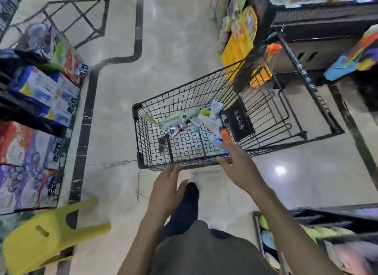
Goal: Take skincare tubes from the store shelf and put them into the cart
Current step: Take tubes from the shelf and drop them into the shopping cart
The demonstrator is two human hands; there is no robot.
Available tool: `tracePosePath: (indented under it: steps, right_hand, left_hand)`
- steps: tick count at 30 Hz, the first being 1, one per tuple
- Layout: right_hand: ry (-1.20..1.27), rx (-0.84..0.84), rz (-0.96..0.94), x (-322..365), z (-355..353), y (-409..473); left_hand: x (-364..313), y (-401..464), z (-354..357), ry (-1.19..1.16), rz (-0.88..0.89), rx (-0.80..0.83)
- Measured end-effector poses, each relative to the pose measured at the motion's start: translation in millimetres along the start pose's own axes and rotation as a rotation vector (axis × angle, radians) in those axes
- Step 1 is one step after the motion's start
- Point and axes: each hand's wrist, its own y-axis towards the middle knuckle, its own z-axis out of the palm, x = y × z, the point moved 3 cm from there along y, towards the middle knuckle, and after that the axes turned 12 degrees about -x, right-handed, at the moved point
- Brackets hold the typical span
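Both hands hung empty, fingers straight and apart. Beyond the left hand's (166, 189) fingertips ran the near rim of the black wire shopping cart (143, 135). The right hand's (238, 167) fingertips reached over that rim, just short of an orange-and-white plastic tube (225, 136). Further in lay a heap of pale green and white skincare tubes (190, 119). Thin tubes might have slipped through the mesh, or a nudge might have rolled the cart away.

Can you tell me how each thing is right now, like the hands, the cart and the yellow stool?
left hand: open, fingers straight, near the cart's rim, no grip on anything.
right hand: open over the cart, holding nothing.
cart: upright, holding a pile of tubes.
orange tube: in the cart, just beyond the right fingertips.
green tube: lying in the cart.
yellow stool: tipped over on the floor.
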Motion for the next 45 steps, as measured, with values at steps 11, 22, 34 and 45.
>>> tracePosePath:
  steps: [11,22,34,45]
  right_hand:
    - [0.002,0.205,0.252,-44,88,193]
    - [-0.04,0.169,0.434,-140,196,361]
    - [-0.232,0.262,0.41,-227,268,424]
    - [0.411,-0.004,0.772,-233,256,398]
  left_hand:
    - [50,209,72,-0.04,-0.206,0.279]
    - [103,339,216,-0.927,-1.349,0.194]
    - [175,394,338,-1.448,-1.825,-0.013]
    - [175,400,339,-1.381,-1.824,-0.151]
